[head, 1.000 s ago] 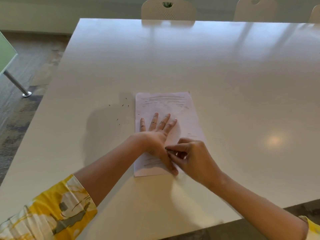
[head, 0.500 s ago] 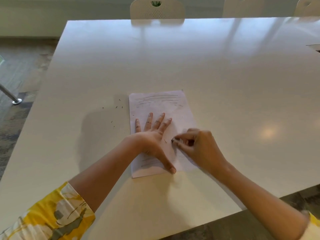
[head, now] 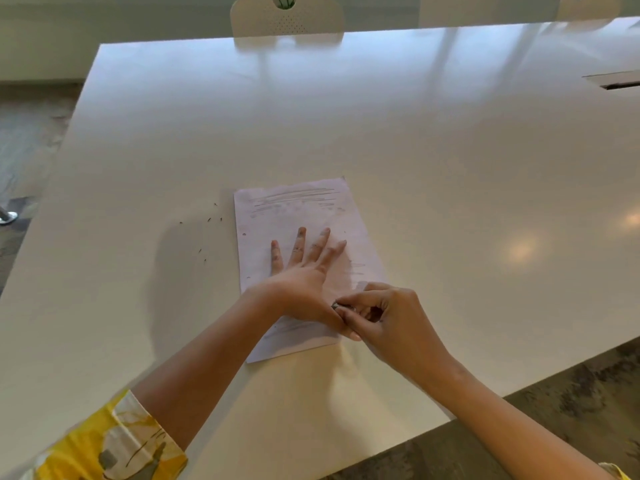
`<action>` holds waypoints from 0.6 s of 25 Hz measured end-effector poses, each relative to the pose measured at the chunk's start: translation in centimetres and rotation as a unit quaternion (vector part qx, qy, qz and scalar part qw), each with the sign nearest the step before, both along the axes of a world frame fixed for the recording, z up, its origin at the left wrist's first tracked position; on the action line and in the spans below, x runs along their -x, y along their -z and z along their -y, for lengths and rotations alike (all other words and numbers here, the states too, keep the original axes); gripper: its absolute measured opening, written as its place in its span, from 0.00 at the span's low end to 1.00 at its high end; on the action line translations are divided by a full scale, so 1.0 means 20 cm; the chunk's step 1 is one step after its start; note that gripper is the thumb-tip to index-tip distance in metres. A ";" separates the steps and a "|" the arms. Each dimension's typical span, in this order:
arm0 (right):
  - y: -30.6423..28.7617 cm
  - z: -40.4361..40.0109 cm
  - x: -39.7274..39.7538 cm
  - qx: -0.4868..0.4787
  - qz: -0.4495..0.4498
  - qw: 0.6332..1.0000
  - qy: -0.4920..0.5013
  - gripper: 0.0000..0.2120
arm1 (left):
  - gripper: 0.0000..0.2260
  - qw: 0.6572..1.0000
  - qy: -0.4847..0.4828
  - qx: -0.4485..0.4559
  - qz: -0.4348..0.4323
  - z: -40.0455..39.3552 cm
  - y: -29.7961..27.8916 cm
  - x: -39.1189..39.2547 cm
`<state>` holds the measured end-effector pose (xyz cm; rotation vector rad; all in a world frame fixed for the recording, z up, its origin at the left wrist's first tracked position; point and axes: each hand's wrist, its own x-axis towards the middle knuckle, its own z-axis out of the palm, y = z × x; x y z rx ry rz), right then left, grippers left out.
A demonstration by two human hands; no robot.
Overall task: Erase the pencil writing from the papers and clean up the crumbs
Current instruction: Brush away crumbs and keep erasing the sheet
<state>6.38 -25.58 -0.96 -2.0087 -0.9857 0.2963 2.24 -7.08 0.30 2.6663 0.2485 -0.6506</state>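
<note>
A white sheet of paper (head: 294, 209) with faint pencil lines lies on the white table (head: 381, 133). My left hand (head: 304, 271) lies flat on the sheet's middle, fingers spread and straight, pressing it down. My right hand (head: 381, 317) pinches a small dark eraser (head: 337, 305) against the paper's lower right part, right beside my left thumb. Pencil strokes remain along the sheet's top and near its bottom edge. Several dark eraser crumbs (head: 207, 230) are scattered on the table just left of the sheet.
Pale chairs (head: 287, 19) stand behind the table's far edge. A slot or cable hatch (head: 616, 81) sits in the tabletop at the far right. The table's near edge runs diagonally at the lower right, with patterned floor (head: 571, 410) beyond it.
My right hand with the eraser went up and right over the paper, then came back down beside my left thumb. My left hand stayed flat on the sheet.
</note>
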 end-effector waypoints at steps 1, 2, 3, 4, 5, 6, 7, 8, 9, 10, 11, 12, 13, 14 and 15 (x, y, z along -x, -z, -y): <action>-0.01 0.00 0.00 0.005 0.006 1.000 -0.006 0.06 | 0.66 1.000 -0.003 -0.004 -0.007 0.00 0.00 -0.01; -0.02 0.00 -0.01 0.013 0.013 1.000 -0.018 0.06 | 0.67 1.000 -0.006 -0.007 -0.014 0.01 0.00 -0.01; -0.04 0.00 -0.03 0.024 0.026 0.999 -0.033 0.06 | 0.68 1.000 -0.008 -0.008 -0.022 0.01 0.00 -0.02; -0.04 -0.02 -0.06 0.032 0.046 0.998 -0.042 0.06 | 0.68 0.999 -0.011 -0.008 -0.030 0.01 0.00 -0.02; -0.05 -0.05 -0.12 0.031 0.068 0.997 -0.035 0.05 | 0.69 0.999 -0.015 -0.008 -0.038 0.01 -0.01 -0.02; -0.05 -0.09 -0.20 0.022 0.084 0.996 -0.012 0.04 | 0.69 0.999 -0.019 -0.008 -0.047 0.01 -0.01 -0.02; -0.06 -0.13 -0.29 0.018 0.092 0.995 0.024 0.04 | 0.69 0.998 -0.022 -0.005 -0.055 0.01 -0.03 -0.03; -0.07 -0.16 -0.36 0.022 0.096 0.994 0.051 0.04 | 0.70 0.998 -0.024 -0.003 -0.063 0.01 -0.03 -0.03; -0.08 -0.18 -0.40 0.031 0.100 0.993 0.061 0.04 | 0.70 0.997 -0.025 -0.004 -0.067 0.02 -0.04 -0.03; -0.08 -0.19 -0.40 0.039 0.109 0.992 0.056 0.04 | 0.70 0.997 -0.025 -0.007 -0.071 0.02 -0.05 -0.04; -0.08 -0.17 -0.37 0.043 0.113 0.992 0.040 0.03 | 0.70 0.997 -0.025 -0.011 -0.075 0.02 -0.06 -0.04; -0.08 -0.13 -0.31 0.041 0.105 0.994 0.016 0.03 | 0.70 0.997 -0.024 -0.018 -0.077 0.02 -0.06 -0.05; -0.07 -0.08 -0.23 0.037 0.083 0.996 -0.016 0.03 | 0.70 0.996 -0.022 -0.023 -0.078 0.02 -0.06 -0.05; -0.07 -0.04 -0.15 0.033 0.056 0.997 -0.050 0.03 | 0.70 0.996 -0.020 -0.026 -0.079 0.02 -0.06 -0.06; -0.07 -0.01 -0.10 0.033 0.038 0.996 -0.074 0.04 | 0.70 0.996 -0.019 -0.026 -0.080 0.02 -0.06 -0.06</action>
